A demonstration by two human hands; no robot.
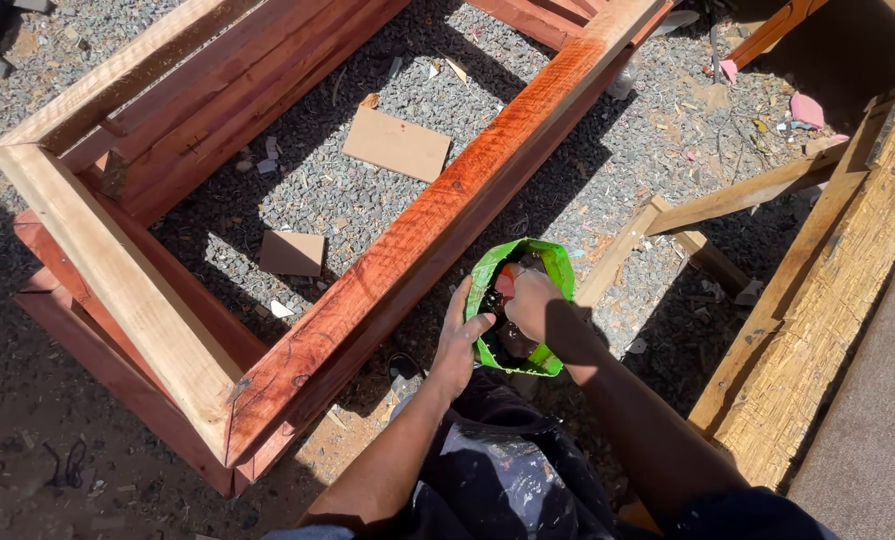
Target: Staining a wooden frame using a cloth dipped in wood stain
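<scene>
A small bright green bag [548,262] with a dark inside is held open in front of me, above the gravel. My left hand [461,343] grips its near left edge. My right hand [534,303] reaches down into the bag's mouth, fingers hidden inside among dark contents; I cannot tell what they hold. A big wooden planter frame [408,240] of reddish boards with a pale top rim stands just left of the bag.
Gravel ground lies inside and around the frame, with two flat cardboard pieces [398,143] on it. Loose timber pieces [738,195] lie to the right, beside a rough pale beam [828,330]. My dark, stained trousers [508,470] fill the lower middle.
</scene>
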